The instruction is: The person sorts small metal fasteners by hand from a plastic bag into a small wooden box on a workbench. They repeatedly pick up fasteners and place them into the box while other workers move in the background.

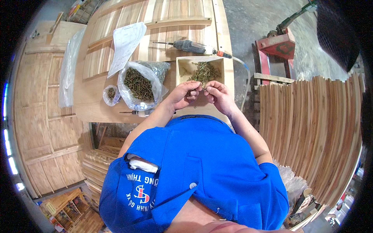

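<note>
Over the near edge of a light wooden box [180, 73], my left hand [184, 95] and my right hand [220, 94] meet with fingertips pinched together. Something tiny seems to be between them, too small to name. Dark bits show in the curled fingers of my left hand. A heap of brass-coloured screws [204, 71] fills part of the box. To the left, an open clear plastic bag [159, 86] holds many more such screws [138, 84]. Next to it stands a small round container [110, 95] with small metal pieces inside.
A grey power driver [189, 46] with an air hose [245, 66] lies beyond the box. A paper sheet [126, 44] rests on the slatted wooden panel [171, 11]. Another driver [142, 113] lies near my left forearm. Stacked boards [307, 136] and a red pallet jack [276, 46] stand right.
</note>
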`<state>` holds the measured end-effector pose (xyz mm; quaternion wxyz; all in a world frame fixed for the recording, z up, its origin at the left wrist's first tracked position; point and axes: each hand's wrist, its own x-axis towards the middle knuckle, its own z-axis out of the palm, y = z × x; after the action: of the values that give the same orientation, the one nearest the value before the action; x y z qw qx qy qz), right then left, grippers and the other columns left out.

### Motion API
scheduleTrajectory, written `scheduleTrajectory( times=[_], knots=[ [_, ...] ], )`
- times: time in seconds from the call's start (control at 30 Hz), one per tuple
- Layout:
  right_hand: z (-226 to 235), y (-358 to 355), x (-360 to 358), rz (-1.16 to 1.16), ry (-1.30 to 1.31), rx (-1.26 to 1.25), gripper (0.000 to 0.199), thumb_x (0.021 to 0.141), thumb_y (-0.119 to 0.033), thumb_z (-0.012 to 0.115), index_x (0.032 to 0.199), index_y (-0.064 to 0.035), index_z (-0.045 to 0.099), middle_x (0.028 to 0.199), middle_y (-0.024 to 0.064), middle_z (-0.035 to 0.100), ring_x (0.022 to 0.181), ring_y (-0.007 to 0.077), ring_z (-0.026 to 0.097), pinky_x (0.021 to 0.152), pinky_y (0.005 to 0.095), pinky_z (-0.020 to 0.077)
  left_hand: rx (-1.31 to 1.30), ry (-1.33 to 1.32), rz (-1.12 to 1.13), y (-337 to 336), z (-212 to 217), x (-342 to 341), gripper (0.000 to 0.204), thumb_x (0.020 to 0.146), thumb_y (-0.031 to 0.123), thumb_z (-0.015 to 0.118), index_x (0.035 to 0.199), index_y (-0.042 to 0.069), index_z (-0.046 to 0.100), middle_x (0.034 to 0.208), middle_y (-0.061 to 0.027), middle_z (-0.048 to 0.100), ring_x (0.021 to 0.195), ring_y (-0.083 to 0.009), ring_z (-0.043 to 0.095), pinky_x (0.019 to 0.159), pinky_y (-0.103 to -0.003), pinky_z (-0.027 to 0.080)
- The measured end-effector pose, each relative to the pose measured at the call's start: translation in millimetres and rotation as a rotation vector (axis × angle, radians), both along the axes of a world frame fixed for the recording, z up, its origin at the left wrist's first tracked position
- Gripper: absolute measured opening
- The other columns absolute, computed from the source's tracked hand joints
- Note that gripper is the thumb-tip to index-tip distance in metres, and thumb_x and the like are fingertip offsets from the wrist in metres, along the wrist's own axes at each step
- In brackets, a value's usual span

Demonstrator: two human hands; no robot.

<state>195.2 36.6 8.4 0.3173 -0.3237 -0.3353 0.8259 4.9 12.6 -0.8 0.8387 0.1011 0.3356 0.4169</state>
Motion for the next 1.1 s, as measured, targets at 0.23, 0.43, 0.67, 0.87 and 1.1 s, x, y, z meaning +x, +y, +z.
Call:
scheduleTrajectory(
  times=[0.23,0.43,0.67,0.87,1.1],
  knots=[
    [0.6,-3.1,2.3,-0.007,0.106,-0.035,0.009,0.087,-0.013,0.054,0.093,-0.0056,0.056,0.074,0.0004,0.058,0.057,0.0051,0.045,0.050,0.0184,0.0336,0.042,-0.081,-0.080,1.5,-0.6,-8.1,0.007,0.087,0.014,0.055,0.089,0.008,0.054,0.074,0.0016,0.054,0.056,-0.0022,0.043,0.045,-0.016,0.032],
    [0.2,-7.6,3.3,-0.008,0.037,0.001,0.009,0.087,-0.013,0.054,0.093,-0.0057,0.056,0.074,0.0006,0.057,0.056,0.0054,0.045,0.050,0.0188,0.0337,0.032,0.052,-0.093,-1.7,8.9,-3.7,0.007,0.085,0.013,0.057,0.089,0.008,0.055,0.072,0.0011,0.054,0.054,-0.0031,0.042,0.045,-0.018,0.032],
    [-7.0,-8.3,-0.4,-0.095,-0.030,0.029,0.009,0.088,-0.013,0.053,0.093,-0.0061,0.054,0.073,0.0005,0.057,0.055,0.0062,0.047,0.049,0.0194,0.0369,0.147,0.416,0.120,-7.2,11.9,14.3,0.010,0.084,0.014,0.060,0.088,0.005,0.058,0.071,-0.0003,0.057,0.053,-0.0041,0.047,0.047,-0.017,0.036],
    [-13.1,-5.0,-6.4,-0.145,-0.004,0.053,0.007,0.087,-0.012,0.053,0.092,-0.0062,0.053,0.072,0.0014,0.057,0.054,0.0065,0.046,0.048,0.0196,0.0365,0.525,1.028,0.159,-7.6,6.0,15.3,0.017,0.081,0.019,0.062,0.085,0.004,0.066,0.068,0.0003,0.061,0.062,-0.0040,0.052,0.058,-0.021,0.043],
    [-8.9,-5.2,-9.2,-0.163,0.142,-0.012,0.007,0.089,-0.011,0.052,0.094,-0.0052,0.053,0.071,0.0031,0.057,0.052,0.0077,0.044,0.046,0.0209,0.0349,0.537,0.888,0.150,-1.8,17.9,10.6,0.017,0.079,0.017,0.066,0.086,0.001,0.065,0.077,-0.0011,0.062,0.071,-0.0062,0.054,0.067,-0.022,0.044]
  ],
)
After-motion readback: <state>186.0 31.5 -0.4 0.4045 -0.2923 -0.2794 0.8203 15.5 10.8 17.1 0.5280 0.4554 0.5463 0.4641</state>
